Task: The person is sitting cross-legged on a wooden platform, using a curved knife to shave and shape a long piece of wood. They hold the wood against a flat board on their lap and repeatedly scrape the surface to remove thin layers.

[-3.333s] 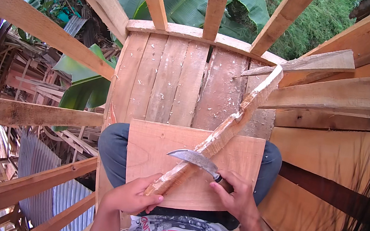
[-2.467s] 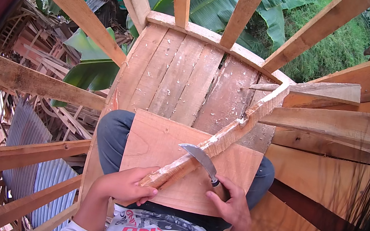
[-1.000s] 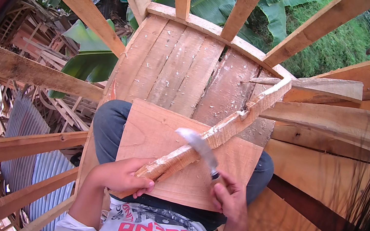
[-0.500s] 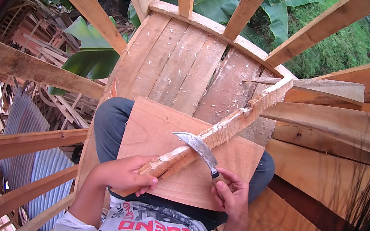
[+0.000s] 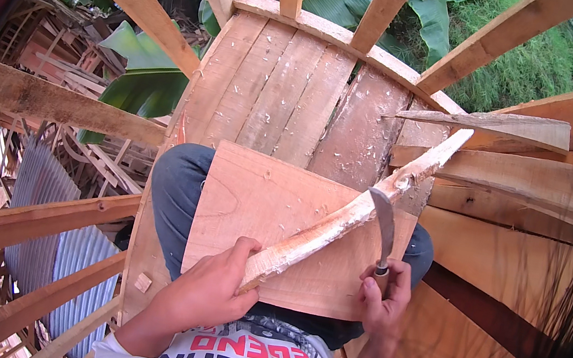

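Floorboards (image 5: 264,91) are shaving-flecked; a likely stiff, light stick (image 5: 327,231) is gripped sensibly by its near end in the left hand (image 5: 218,286), a curved knife (image 5: 384,225) in the right hand (image 5: 387,296).

Cream-and-brown mottled stick (image 5: 327,231), grey knife blade (image 5: 384,223), pinkish-tan board (image 5: 243,206), blue-grey trousers (image 5: 175,194)

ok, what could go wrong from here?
1. The curved knife in the right grip could glance off the wooden stick toward the right knee, which sticks out past the board.
2. Only the left grip holds the stick, near one end, so it might roll or swing.
3. The board rests across the lap, no clamp visible; it could tip.
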